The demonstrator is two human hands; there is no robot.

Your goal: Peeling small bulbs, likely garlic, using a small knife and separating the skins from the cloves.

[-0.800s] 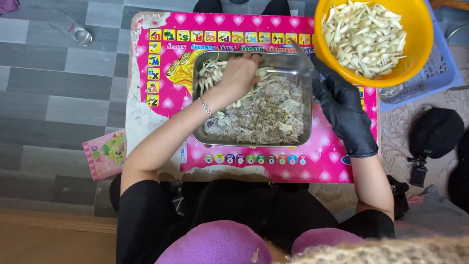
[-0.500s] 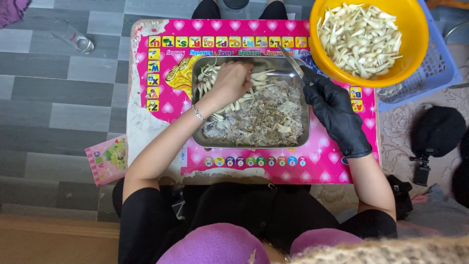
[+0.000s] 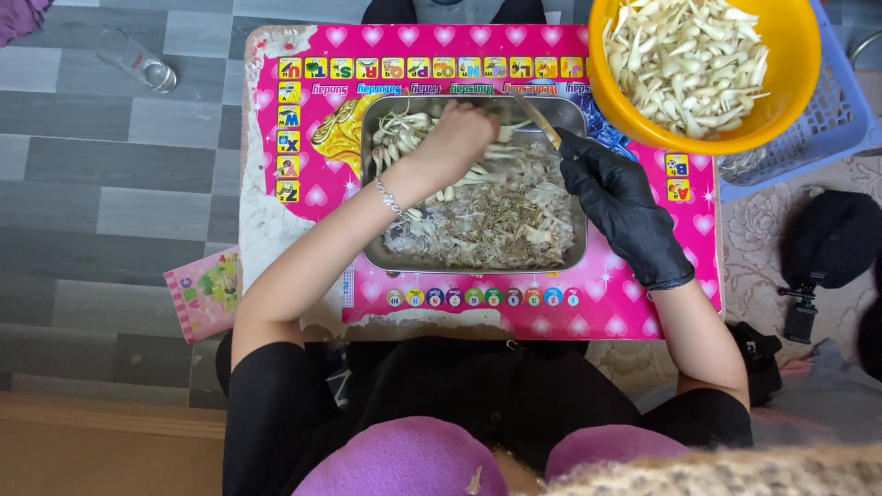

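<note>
Glass (image 3: 138,61): clear, lying on its side on the grey floor, far left, well apart from the work.

Booklet (image 3: 204,290): small, pink-edged, with a green picture, flat on the floor just left of the table's near corner.

Table (image 3: 634,303): low and square, topped in bright pink with hearts; a column of small coloured picture squares down its left side, a row of them along the far edge, a row of round coloured dots along the near edge. The covering is worn to white at the left and near edges.

Tray (image 3: 574,262): steel, rectangular, mid-table. Holds pale stalked bulbs (image 3: 400,133) at its far left corner and a bed of brownish trimmings (image 3: 496,225) over the rest.

Left hand (image 3: 457,138): bare, thin bracelet at the wrist, reaching into the far part of the tray. Fingers curled down among the bulbs; whether they are closed on one cannot be told, since the back of the hand hides them.

Knife (image 3: 540,122): slim blade pointing far-left over the tray.

Right hand (image 3: 617,197): black glove, fingers clamped on the knife handle, at the tray's right edge.

Handling note, as a judgement: take one bulb clear of the heap before cutting, keep the bare fingers behind the blade, and cut over the tray so scraps fall inside.

Bowl (image 3: 799,101): orange-yellow, round, far right, heaped with clean white pieces (image 3: 694,64); it sits in a blue basket (image 3: 841,119).

Black gear (image 3: 827,248): on patterned cloth, right.
</note>
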